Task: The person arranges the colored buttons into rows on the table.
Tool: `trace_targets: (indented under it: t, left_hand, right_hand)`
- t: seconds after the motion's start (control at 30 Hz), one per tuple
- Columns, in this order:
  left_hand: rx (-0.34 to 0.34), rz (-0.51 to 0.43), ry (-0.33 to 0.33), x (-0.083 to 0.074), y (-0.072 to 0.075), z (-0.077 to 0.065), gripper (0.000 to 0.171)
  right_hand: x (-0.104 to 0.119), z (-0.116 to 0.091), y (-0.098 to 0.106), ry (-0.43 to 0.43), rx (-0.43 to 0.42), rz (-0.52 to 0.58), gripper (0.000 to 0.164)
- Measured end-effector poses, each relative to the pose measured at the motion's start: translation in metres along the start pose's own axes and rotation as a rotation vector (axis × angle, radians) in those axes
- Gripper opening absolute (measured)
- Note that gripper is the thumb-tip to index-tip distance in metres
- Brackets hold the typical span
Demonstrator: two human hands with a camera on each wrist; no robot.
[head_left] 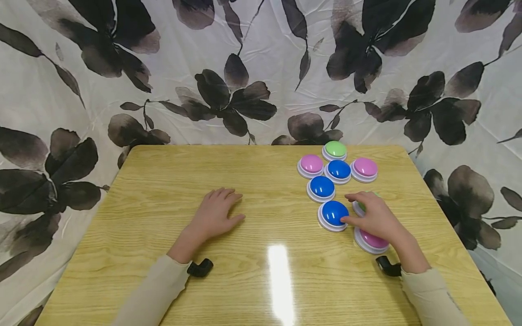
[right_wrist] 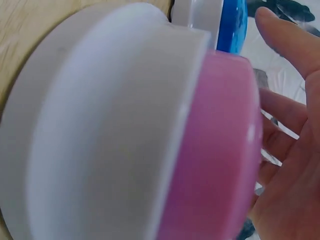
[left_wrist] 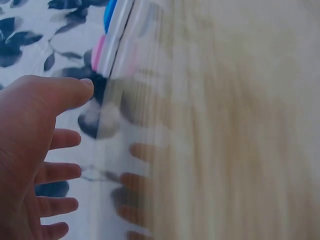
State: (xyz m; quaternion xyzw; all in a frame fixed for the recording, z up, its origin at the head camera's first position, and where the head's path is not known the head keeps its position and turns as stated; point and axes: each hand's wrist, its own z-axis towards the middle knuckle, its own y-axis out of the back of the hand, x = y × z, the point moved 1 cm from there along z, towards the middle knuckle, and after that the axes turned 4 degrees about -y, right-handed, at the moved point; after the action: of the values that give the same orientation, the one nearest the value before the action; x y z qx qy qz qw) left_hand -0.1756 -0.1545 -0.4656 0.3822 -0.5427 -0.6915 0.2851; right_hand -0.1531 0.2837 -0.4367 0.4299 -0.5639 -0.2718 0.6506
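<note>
My left hand (head_left: 215,212) is over the left-centre of the table, palm down with its fingers loosely straight and nothing in them. In the left wrist view its thumb (left_wrist: 70,94) stands apart from the other fingers. Over the right-hand group of push buttons is my right hand (head_left: 377,217), fingers spread. Its thumb tip overlaps the edge of a blue dome button (head_left: 334,213) in the head view. Under the palm sits a pink dome button (head_left: 373,241) on a white base, large in the right wrist view (right_wrist: 215,145). A green button (head_left: 360,207) is mostly hidden by the fingers.
Farther back on the wooden table (head_left: 163,181) stand a green button (head_left: 335,149), pink buttons at left (head_left: 311,164) and right (head_left: 364,167), and two blue buttons, the nearer one (head_left: 322,186) slightly left. A floral cloth (head_left: 228,40) hangs behind the table's back edge.
</note>
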Motion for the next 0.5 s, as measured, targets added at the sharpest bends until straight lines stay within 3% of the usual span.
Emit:
trace_targets:
  t: [0.5]
  left_hand:
    - [0.057, -0.083, -0.077, -0.041, -0.017, 0.040, 0.059]
  right_hand:
    - [-0.002, 0.003, -0.010, -0.047, 0.043, -0.003, 0.079]
